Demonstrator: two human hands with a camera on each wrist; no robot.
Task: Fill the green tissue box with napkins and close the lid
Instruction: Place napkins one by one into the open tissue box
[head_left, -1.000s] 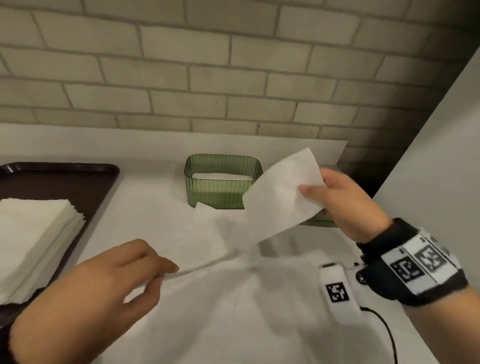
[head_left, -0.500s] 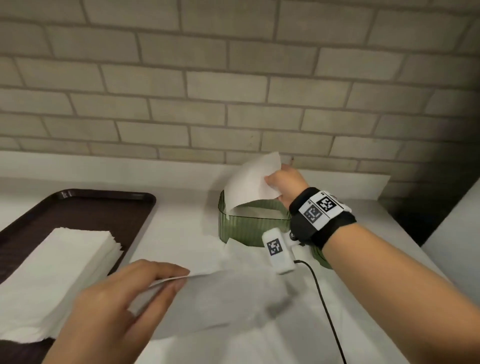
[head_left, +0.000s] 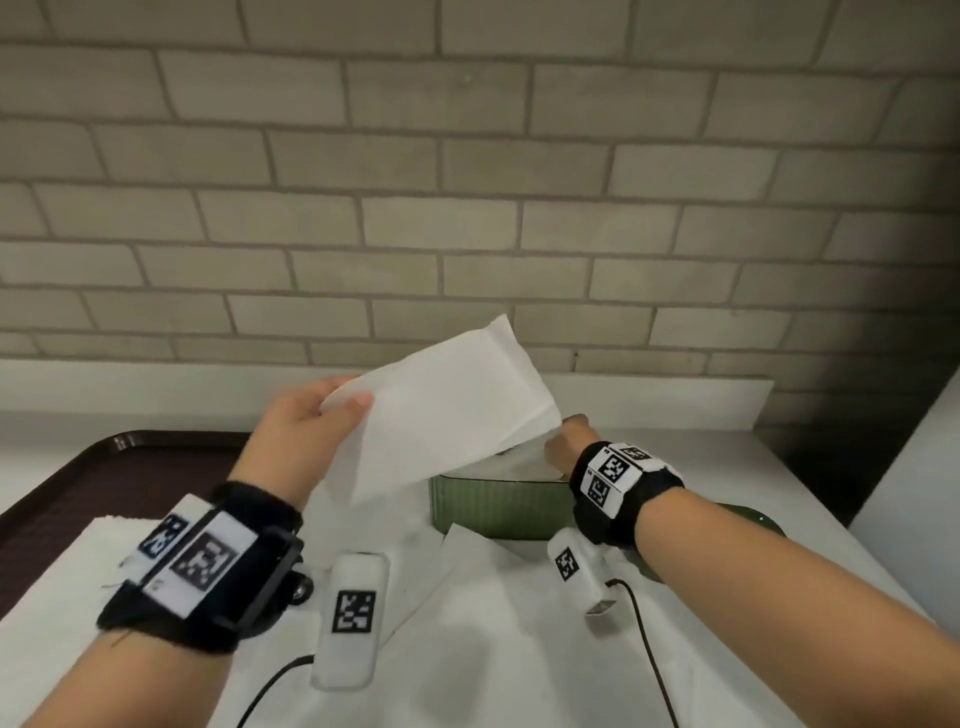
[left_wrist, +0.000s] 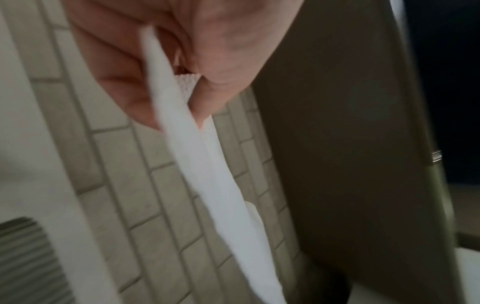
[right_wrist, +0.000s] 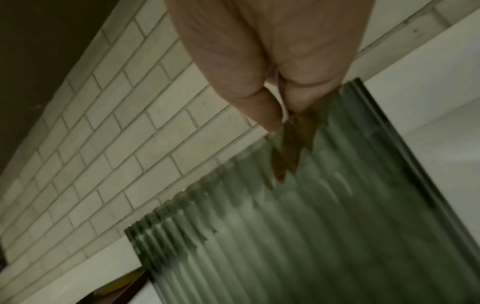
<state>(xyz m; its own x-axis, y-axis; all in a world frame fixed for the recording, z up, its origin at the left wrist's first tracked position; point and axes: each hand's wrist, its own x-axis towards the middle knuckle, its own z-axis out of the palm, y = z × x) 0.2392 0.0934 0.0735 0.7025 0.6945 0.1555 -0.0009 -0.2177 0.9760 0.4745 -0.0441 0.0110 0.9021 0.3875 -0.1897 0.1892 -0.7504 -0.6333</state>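
Observation:
The ribbed green tissue box (head_left: 493, 506) stands open on the white counter by the brick wall, with white napkins showing inside. My left hand (head_left: 311, 421) pinches a white napkin (head_left: 441, 410) by its corner and holds it in the air just left of and above the box. The left wrist view shows the thumb and fingers of that left hand (left_wrist: 182, 51) clamped on the napkin (left_wrist: 207, 174). My right hand (head_left: 563, 441) reaches down into the box. In the right wrist view its fingers (right_wrist: 265, 107) point straight down behind the box wall (right_wrist: 337, 226), which hides the tips.
A dark brown tray (head_left: 104, 467) at the left carries a stack of white napkins (head_left: 78, 551). Loose white sheets (head_left: 493, 613) lie on the counter in front of the box. A dark green lid (head_left: 753, 519) lies right of the box, mostly behind my right forearm.
My left hand has lifted its napkin from low over the counter up beside the box. My right hand has gone down into the box with the napkin it held.

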